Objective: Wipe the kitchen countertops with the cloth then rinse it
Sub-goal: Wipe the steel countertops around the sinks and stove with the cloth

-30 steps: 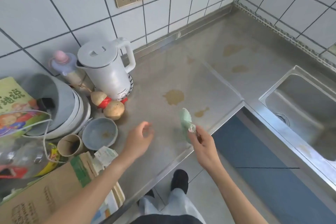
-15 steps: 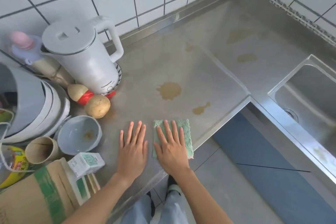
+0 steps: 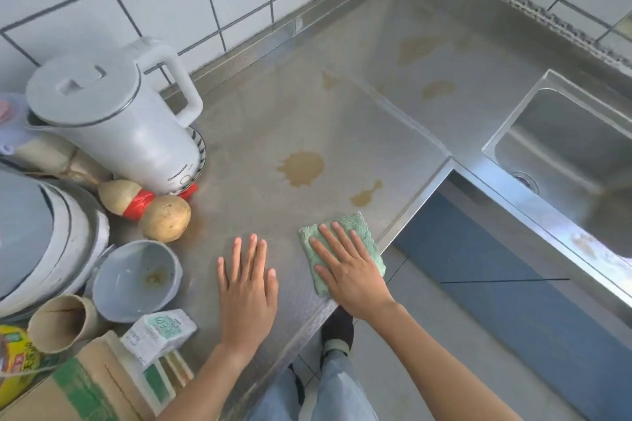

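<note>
A green cloth (image 3: 359, 227) lies flat on the steel countertop (image 3: 260, 133), close to its front right corner. My right hand (image 3: 349, 273) presses on the cloth, palm down and fingers spread. My left hand (image 3: 248, 287) rests flat on the bare steel to the left of the cloth, holding nothing. A large brown stain (image 3: 302, 167) and a smaller one (image 3: 364, 195) sit just beyond the cloth. Two more stains (image 3: 437, 89) mark the counter farther back. The steel sink (image 3: 561, 150) is at the right.
A white kettle (image 3: 116, 126), a potato (image 3: 166, 218), a grey bowl (image 3: 136, 278), a paper cup (image 3: 58, 321), a small carton (image 3: 159, 330) and a cardboard box (image 3: 85, 390) crowd the left side. A tiled wall backs the counter.
The cloth, held bunched above the counter a second ago, now lies spread flat under my right palm and has slid slightly right. My left hand has come down flat on the counter.
</note>
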`<action>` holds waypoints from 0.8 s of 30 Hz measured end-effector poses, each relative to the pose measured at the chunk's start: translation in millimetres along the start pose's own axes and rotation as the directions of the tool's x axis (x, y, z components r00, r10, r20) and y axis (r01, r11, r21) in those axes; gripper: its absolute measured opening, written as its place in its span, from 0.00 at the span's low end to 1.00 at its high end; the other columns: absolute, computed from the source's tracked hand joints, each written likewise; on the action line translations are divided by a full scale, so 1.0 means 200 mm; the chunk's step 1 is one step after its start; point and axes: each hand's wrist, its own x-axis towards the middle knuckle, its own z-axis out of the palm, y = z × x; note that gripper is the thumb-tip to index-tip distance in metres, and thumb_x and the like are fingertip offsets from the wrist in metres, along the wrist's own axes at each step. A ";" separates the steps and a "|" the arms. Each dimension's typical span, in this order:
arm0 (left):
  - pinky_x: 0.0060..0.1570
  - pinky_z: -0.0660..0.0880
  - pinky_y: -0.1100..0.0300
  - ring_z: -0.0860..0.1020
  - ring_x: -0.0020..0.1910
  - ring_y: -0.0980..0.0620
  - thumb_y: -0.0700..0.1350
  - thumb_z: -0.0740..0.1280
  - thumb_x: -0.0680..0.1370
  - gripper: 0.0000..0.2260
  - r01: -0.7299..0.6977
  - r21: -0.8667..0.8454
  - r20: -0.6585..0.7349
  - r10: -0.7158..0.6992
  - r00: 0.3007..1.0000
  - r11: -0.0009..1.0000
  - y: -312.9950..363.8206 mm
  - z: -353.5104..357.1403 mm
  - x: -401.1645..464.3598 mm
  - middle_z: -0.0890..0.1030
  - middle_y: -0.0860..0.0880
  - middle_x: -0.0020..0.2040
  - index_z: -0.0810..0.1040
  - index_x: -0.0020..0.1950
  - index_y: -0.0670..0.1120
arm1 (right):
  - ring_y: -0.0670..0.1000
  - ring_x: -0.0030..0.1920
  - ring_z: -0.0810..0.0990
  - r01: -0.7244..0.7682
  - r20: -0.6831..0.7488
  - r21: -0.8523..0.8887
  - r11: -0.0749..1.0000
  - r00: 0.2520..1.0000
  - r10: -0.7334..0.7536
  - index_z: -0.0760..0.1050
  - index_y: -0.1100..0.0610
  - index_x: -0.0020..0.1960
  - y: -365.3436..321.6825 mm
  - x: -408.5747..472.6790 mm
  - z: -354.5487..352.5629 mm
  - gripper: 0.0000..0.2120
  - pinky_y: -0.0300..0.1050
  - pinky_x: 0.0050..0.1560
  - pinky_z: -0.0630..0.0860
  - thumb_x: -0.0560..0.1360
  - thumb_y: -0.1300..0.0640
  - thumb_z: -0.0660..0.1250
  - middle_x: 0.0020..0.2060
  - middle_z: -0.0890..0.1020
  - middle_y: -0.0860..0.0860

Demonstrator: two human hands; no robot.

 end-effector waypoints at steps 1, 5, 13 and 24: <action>0.81 0.53 0.37 0.53 0.86 0.46 0.51 0.53 0.85 0.26 0.002 0.011 0.001 -0.002 1.000 1.000 0.00 0.00 0.00 0.62 0.48 0.84 0.64 0.83 0.47 | 0.52 0.82 0.36 -0.072 -0.031 0.047 0.996 0.997 0.073 0.49 0.47 0.83 -0.06 0.06 -0.01 0.26 0.54 0.81 0.35 0.87 0.43 0.44 0.83 0.48 0.48; 0.81 0.51 0.35 0.52 0.86 0.45 0.50 0.56 0.82 0.28 0.040 -0.052 -0.010 -0.041 0.999 0.998 0.02 0.01 0.00 0.60 0.46 0.85 0.61 0.83 0.46 | 0.55 0.82 0.40 -0.325 -0.109 0.256 0.910 0.926 0.361 0.57 0.51 0.82 -0.32 0.20 0.02 0.25 0.57 0.81 0.39 0.87 0.47 0.50 0.83 0.53 0.51; 0.78 0.51 0.28 0.54 0.84 0.36 0.43 0.67 0.83 0.27 0.181 -0.243 -0.047 -0.198 0.979 0.953 0.20 -0.10 0.33 0.59 0.38 0.84 0.65 0.80 0.37 | 0.49 0.83 0.42 -0.082 -0.054 0.026 0.996 0.995 0.083 0.53 0.46 0.83 0.09 -0.18 0.02 0.26 0.52 0.81 0.41 0.86 0.40 0.45 0.83 0.52 0.46; 0.80 0.47 0.34 0.53 0.85 0.39 0.55 0.53 0.82 0.30 0.374 -0.085 -0.196 -0.383 0.903 0.924 0.04 0.01 0.56 0.62 0.41 0.84 0.64 0.81 0.40 | 0.59 0.83 0.45 -0.503 -0.164 0.251 0.827 0.820 0.549 0.57 0.52 0.82 0.31 0.37 -0.13 0.26 0.57 0.81 0.41 0.87 0.46 0.51 0.83 0.53 0.54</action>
